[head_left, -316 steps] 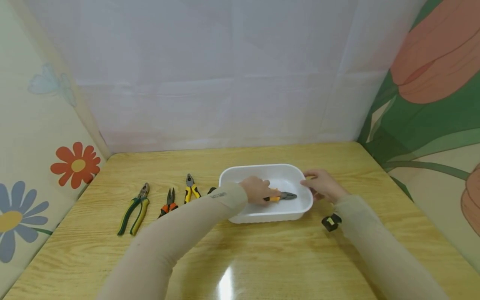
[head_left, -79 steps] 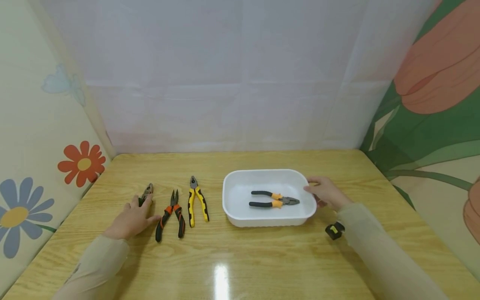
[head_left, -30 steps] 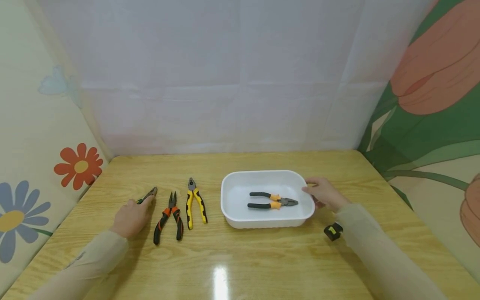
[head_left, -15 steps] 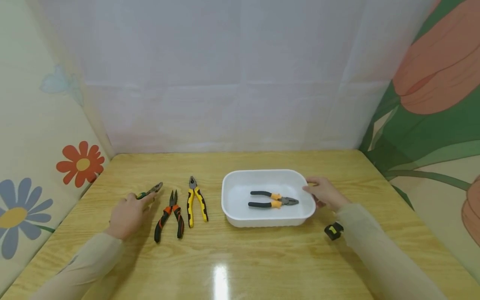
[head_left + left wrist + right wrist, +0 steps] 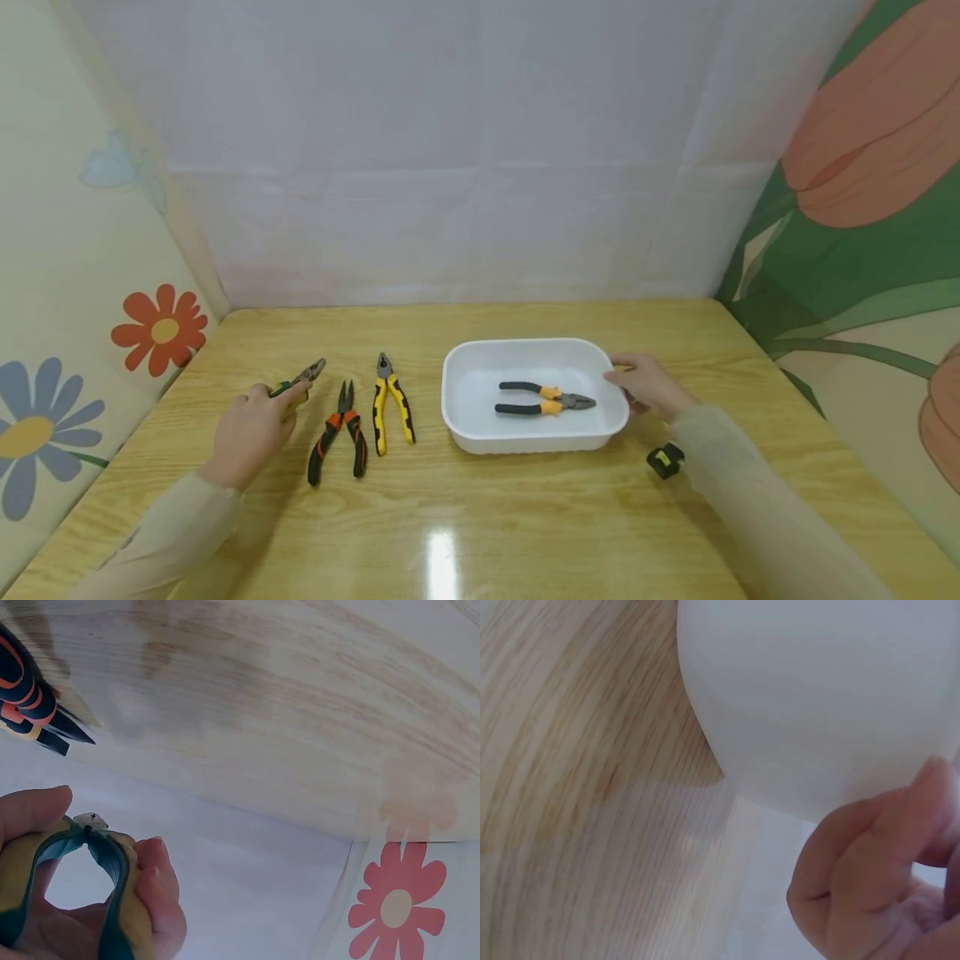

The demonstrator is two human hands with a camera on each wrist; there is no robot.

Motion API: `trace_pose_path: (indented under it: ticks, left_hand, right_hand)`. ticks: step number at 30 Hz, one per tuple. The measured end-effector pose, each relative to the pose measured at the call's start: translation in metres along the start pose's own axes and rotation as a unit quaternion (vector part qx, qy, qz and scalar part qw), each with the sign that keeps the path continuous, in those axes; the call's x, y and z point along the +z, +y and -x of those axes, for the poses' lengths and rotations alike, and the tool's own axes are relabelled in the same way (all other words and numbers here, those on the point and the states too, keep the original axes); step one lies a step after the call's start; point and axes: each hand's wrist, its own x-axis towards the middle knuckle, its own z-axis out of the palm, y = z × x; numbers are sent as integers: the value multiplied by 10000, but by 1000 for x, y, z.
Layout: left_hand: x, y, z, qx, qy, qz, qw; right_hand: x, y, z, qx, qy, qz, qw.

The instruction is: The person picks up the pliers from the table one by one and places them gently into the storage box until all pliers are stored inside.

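Observation:
My left hand (image 5: 251,429) grips combination pliers (image 5: 112,870) with green-and-yellow handles, fingers and thumb curled round both grips. Their grey head (image 5: 311,369) points up and to the right in the head view. At the right end of a white plastic tub (image 5: 536,443), my right hand (image 5: 648,385) pinches the rim; the right wrist view shows its fingers (image 5: 877,862) bent against the tub's white wall (image 5: 817,697). Inside the tub lie pliers (image 5: 551,407) with black-and-orange handles, their head towards the right.
Between my left hand and the tub lie red-and-black long-nose pliers (image 5: 345,421) and yellow-and-black pliers (image 5: 384,396), handles spread towards me. A small black-and-yellow object (image 5: 665,460) sits beside my right sleeve. A pale sheet (image 5: 465,167) rises behind the wooden table (image 5: 480,533).
My left hand has let go of the black-and-orange pliers in the tub, moved left and taken hold of the green-and-yellow pliers, whose head has swung rightward. My right hand stays at the rim.

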Motion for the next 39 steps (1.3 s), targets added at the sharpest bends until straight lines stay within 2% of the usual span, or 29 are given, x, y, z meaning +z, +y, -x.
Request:
trace_pose_path:
  ticks: [3, 12, 22, 30, 39]
  left_hand:
    - [-4, 3, 2, 17, -1, 42, 10000]
    - [-15, 10, 0, -199, -409, 264, 9986]
    - [-21, 15, -3, -45, -185, 104, 9998]
    - [-27, 22, -6, -15, -211, 147, 9997]
    - [-29, 30, -8, 298, 124, 84, 9994]
  right_hand:
    - [0, 1, -1, -10, -2, 6, 10000]
    - [0, 2, -2, 23, 16, 38, 10000]
    - [0, 3, -2, 21, -2, 36, 10000]
    - [0, 3, -2, 59, -5, 0, 10000]
    - [1, 2, -1, 54, 6, -22, 10000]
